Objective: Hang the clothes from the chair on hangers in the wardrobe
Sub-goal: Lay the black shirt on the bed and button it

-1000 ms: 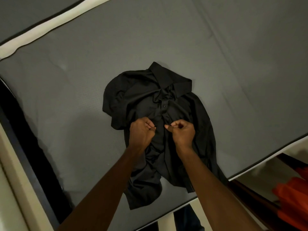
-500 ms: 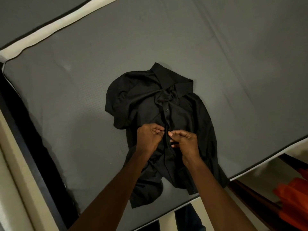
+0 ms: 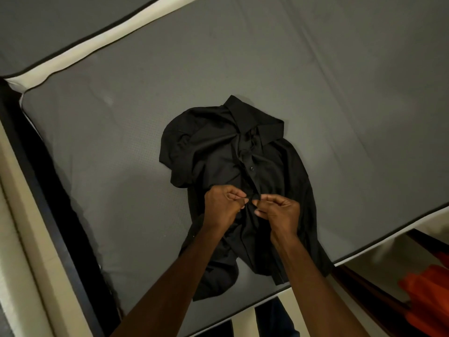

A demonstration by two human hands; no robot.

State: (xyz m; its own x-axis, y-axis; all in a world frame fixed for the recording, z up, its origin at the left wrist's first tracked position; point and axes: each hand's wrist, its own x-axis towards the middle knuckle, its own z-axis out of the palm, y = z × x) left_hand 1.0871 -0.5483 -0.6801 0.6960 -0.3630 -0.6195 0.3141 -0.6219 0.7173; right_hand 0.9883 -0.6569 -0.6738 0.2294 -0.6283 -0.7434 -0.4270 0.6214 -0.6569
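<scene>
A black button-up shirt (image 3: 218, 152) lies crumpled on the grey mattress (image 3: 315, 81), collar pointing away from me. One button shows on the placket just above my hands. My left hand (image 3: 222, 206) pinches the left edge of the shirt's front opening at mid-chest. My right hand (image 3: 279, 214) pinches the right edge beside it, fingertips almost touching the left hand's. The shirt's lower hem hangs near the mattress's front edge. No hanger, chair or wardrobe is in view.
The mattress's cream side band (image 3: 121, 30) runs along the far left. A dark bed frame (image 3: 48, 203) borders the left side. Orange cloth (image 3: 427, 297) lies at the lower right beyond the mattress corner.
Both hands slid a little down the shirt's placket toward me and stay close together, still pinching the two front edges. The shirt itself lies as before.
</scene>
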